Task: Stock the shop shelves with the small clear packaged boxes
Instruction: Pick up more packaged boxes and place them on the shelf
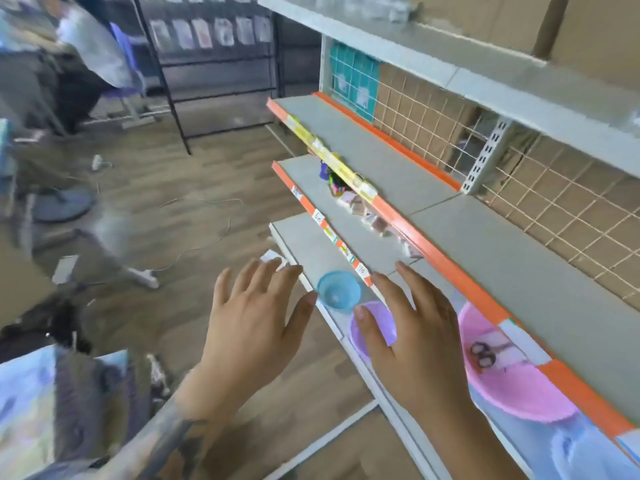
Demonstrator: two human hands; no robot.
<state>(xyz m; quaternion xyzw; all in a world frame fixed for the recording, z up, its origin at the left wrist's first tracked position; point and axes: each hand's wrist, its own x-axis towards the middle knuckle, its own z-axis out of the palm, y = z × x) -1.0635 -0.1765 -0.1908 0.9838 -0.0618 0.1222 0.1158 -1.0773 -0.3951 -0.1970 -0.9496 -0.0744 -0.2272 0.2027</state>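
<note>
My left hand (252,327) and my right hand (412,323) hover side by side over the front of the lowest shelf (304,244), both flat with fingers spread and nothing in them. Between them sits a small blue bowl (338,291). A row of small clear packaged boxes (363,211) lies along the back of the middle shelf (349,223), under the orange lip of the shelf above. The upper shelf (374,157) is bare grey board with an orange and yellow front strip.
A purple bowl (375,327) lies partly under my right hand, and a large pink basin (512,379) with scissors stands to its right. A wire mesh back panel (554,202) closes the shelves. A cable and power strip (145,277) lie on the wooden floor; a person (93,43) is far left.
</note>
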